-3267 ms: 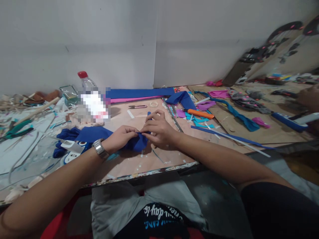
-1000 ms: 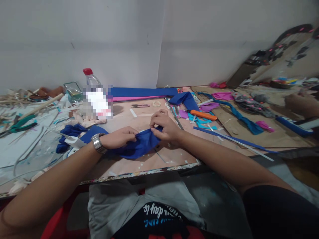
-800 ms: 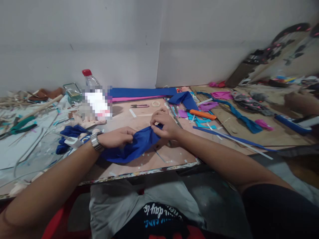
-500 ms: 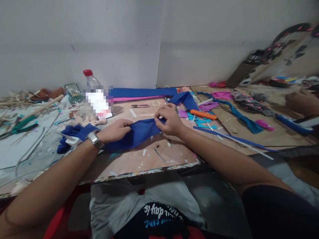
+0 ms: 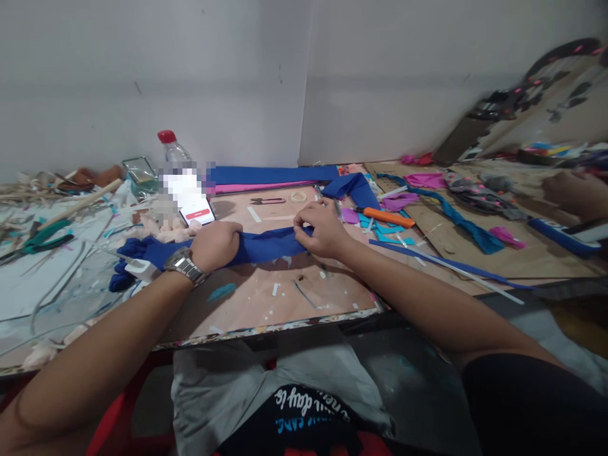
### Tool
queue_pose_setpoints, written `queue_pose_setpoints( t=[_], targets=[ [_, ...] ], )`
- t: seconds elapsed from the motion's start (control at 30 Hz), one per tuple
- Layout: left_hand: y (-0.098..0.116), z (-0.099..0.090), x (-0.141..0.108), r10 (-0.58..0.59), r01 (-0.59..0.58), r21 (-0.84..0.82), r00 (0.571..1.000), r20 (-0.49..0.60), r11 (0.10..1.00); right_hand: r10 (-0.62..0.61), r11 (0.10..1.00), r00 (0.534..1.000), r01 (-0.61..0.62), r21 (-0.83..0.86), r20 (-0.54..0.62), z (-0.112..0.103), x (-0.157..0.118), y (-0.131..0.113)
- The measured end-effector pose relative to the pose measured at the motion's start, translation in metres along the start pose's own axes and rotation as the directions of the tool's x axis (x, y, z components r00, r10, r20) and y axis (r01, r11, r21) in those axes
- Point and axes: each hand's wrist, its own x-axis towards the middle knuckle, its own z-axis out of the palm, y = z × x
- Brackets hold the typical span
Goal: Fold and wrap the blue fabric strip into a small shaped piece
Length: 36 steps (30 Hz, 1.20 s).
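A blue fabric strip stretches between my two hands just above the pinkish table. My left hand, with a metal watch at the wrist, is closed over the strip, its fingertips hidden beneath. My right hand pinches the strip's right end between thumb and index finger. Left of my left hand, the blue fabric continues to a gathered bunch beside a white clip-like piece. Small thread snips and a tape ring lie behind the strip.
A lit phone leans before a red-capped bottle. An orange cutter and fabric scraps lie right; green-handled pliers lie left. Another person's hand is at the far right, near a blue-and-white tube.
My left hand has turned over and closed round the fabric, moving slightly left. The strip, wide and drooping before, is now narrower and straighter. My right hand has hardly moved.
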Motion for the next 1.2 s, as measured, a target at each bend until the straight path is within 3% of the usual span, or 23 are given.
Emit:
queue_pose_setpoints(
  t=[0.13,0.23,0.33,0.43,0.57,0.77,0.9,1.2],
  targets=[
    [0.002,0.003,0.000,0.017,-0.022,-0.092,0.999,-0.049,0.996,-0.013,1.000,1.000,0.013,0.025,-0.010,-0.001,0.000,0.000],
    [0.005,0.003,-0.001,0.061,-0.071,-0.210,0.997,-0.057,0.975,-0.089,0.995,0.995,0.087,0.057,0.033,0.000,-0.001,-0.005],
    [0.012,-0.001,-0.006,0.163,-0.169,-0.400,0.985,-0.051,0.901,-0.166,0.983,0.982,0.159,0.092,0.085,0.003,-0.002,-0.013],
    [0.019,-0.006,-0.012,0.325,-0.291,-0.552,0.945,-0.038,0.782,-0.190,0.977,0.974,0.175,0.124,0.123,0.006,-0.005,-0.021],
    [0.026,-0.007,-0.017,0.412,-0.347,-0.539,0.911,0.000,0.768,-0.211,0.972,0.967,0.193,0.131,0.145,0.008,-0.007,-0.025],
    [0.027,-0.005,-0.017,0.389,-0.338,-0.460,0.921,0.018,0.821,-0.206,0.974,0.969,0.189,0.124,0.140,0.007,-0.006,-0.025],
    [0.023,-0.004,-0.014,0.330,-0.311,-0.284,0.944,0.021,0.907,-0.169,0.981,0.979,0.156,0.115,0.113,0.005,-0.004,-0.020],
    [0.004,0.001,0.000,0.060,-0.060,-0.136,0.998,-0.003,0.989,0.045,0.999,0.996,-0.043,0.027,-0.071,0.003,0.000,0.000]
  ],
)
